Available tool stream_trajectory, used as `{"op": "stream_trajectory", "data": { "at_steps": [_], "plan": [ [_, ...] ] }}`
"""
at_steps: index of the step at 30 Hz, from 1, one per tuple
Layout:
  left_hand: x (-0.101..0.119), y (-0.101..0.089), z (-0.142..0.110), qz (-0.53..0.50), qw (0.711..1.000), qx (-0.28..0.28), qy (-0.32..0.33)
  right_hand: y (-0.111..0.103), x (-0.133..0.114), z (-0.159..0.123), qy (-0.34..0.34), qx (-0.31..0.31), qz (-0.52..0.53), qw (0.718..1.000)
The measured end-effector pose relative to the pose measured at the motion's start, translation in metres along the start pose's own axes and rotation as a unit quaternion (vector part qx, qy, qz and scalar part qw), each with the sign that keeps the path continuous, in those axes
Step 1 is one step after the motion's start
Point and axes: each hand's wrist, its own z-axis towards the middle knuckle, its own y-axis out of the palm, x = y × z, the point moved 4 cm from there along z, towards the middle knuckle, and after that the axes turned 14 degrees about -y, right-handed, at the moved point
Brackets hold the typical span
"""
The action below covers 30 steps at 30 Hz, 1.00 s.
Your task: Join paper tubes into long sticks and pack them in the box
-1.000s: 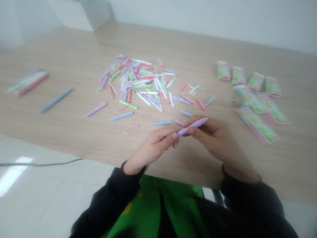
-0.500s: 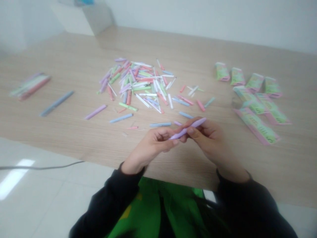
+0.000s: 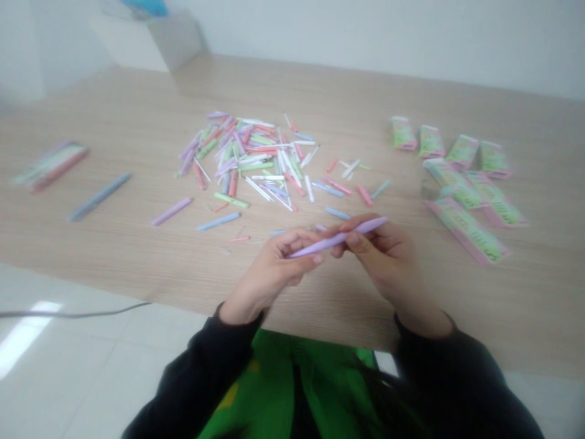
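Observation:
A long lilac pen (image 3: 324, 244) is held between both hands above the table's front part, tilted up to the right. My left hand (image 3: 273, 262) grips its lower left end with thumb and fingers. My right hand (image 3: 384, 253) pinches the right part, its tip poking out past the fingers. Beyond the hands lies a blue pen barrel (image 3: 338, 213), and another blue piece is partly hidden behind my left fingers. A loose pile of pen parts (image 3: 256, 158) in lilac, green, red, blue and white, with thin white sticks, lies behind.
Several green and pink packets (image 3: 468, 231) lie at the right. On the left are a blue pen (image 3: 100, 196) and a row of pens (image 3: 52, 166) side by side. A lilac barrel (image 3: 172, 211) lies left of the pile. A white box (image 3: 146, 39) stands at the back left.
My left hand has shifted left along the lilac pen, and a longer stretch of it now shows between the hands. My right hand keeps its pinch. The view has tilted slightly.

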Motion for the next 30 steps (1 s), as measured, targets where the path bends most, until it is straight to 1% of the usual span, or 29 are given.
{"op": "stream_trajectory", "data": {
  "at_steps": [3, 5, 7, 10, 12, 15, 16, 18, 20, 21, 22, 24, 27, 29, 30],
  "plan": [
    [-0.001, 0.006, 0.000, -0.021, 1.000, -0.012, -0.012, 0.007, -0.002, 0.001, 0.003, -0.018, -0.023, 1.000],
    [0.000, 0.007, 0.000, -0.027, 0.999, 0.011, -0.017, 0.010, -0.003, 0.001, 0.001, -0.020, -0.021, 1.000],
    [0.001, 0.006, 0.000, -0.023, 0.999, 0.042, -0.002, 0.011, -0.003, 0.000, -0.006, -0.020, -0.009, 1.000],
    [0.003, 0.005, 0.000, -0.007, 0.999, 0.050, 0.015, 0.012, -0.003, -0.001, -0.012, -0.022, 0.012, 1.000],
    [0.002, 0.003, 0.001, -0.014, 0.999, 0.038, 0.013, 0.012, -0.002, -0.001, -0.010, -0.020, 0.013, 1.000],
    [-0.001, 0.004, 0.001, -0.041, 0.999, -0.020, -0.007, 0.012, -0.001, -0.001, -0.003, -0.014, -0.002, 1.000],
    [-0.003, 0.004, 0.002, -0.045, 0.999, -0.027, -0.011, 0.012, -0.001, -0.001, -0.003, -0.009, -0.009, 1.000],
    [-0.003, 0.003, 0.002, -0.038, 0.999, -0.011, -0.006, 0.011, 0.000, -0.001, -0.003, 0.002, -0.025, 1.000],
    [-0.002, 0.001, 0.000, -0.023, 0.999, 0.025, 0.028, 0.011, 0.002, -0.002, -0.007, 0.009, -0.030, 0.999],
    [0.000, 0.001, -0.001, -0.017, 0.998, 0.034, 0.047, 0.011, 0.002, -0.002, -0.010, 0.008, -0.023, 1.000],
    [0.000, 0.002, -0.003, -0.014, 0.998, 0.031, 0.060, 0.012, 0.003, -0.003, -0.012, 0.005, -0.009, 1.000],
    [0.001, 0.003, -0.005, -0.014, 0.998, 0.005, 0.069, 0.014, 0.005, -0.004, -0.004, -0.007, 0.023, 1.000],
    [-0.002, 0.003, -0.007, -0.034, 0.998, -0.040, 0.045, 0.018, 0.008, -0.005, 0.031, -0.027, 0.059, 0.997],
    [-0.004, 0.001, -0.007, -0.063, 0.997, -0.037, 0.024, 0.021, 0.009, -0.005, 0.044, -0.035, 0.071, 0.996],
    [-0.005, 0.000, -0.006, -0.077, 0.997, -0.026, 0.015, 0.022, 0.009, -0.005, 0.044, -0.038, 0.074, 0.996]
  ]
}}
